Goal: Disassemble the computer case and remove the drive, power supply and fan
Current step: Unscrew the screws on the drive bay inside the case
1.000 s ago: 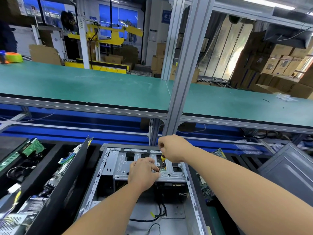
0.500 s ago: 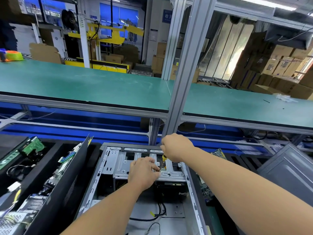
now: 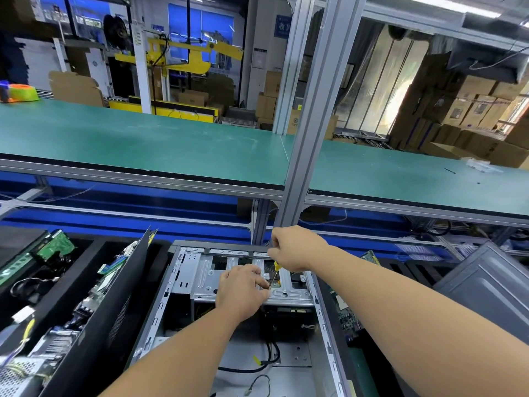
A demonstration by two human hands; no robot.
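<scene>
A right hand [image 3: 294, 249] grips a screwdriver [image 3: 274, 275], shaft slanting toward seven o'clock into the drive cage [image 3: 206, 277]. The left hand [image 3: 240, 290] pinches its tip, nearer the screw.

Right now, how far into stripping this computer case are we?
Done: the open grey metal computer case lies with its side panel off, interior exposed. In hand: the right hand grips a yellow-handled screwdriver whose tip is down on the silver perforated drive bracket, while the left hand steadies near the tip. Left: the bracket is in place and black cables lie inside; power supply and fan are not visible.
</scene>
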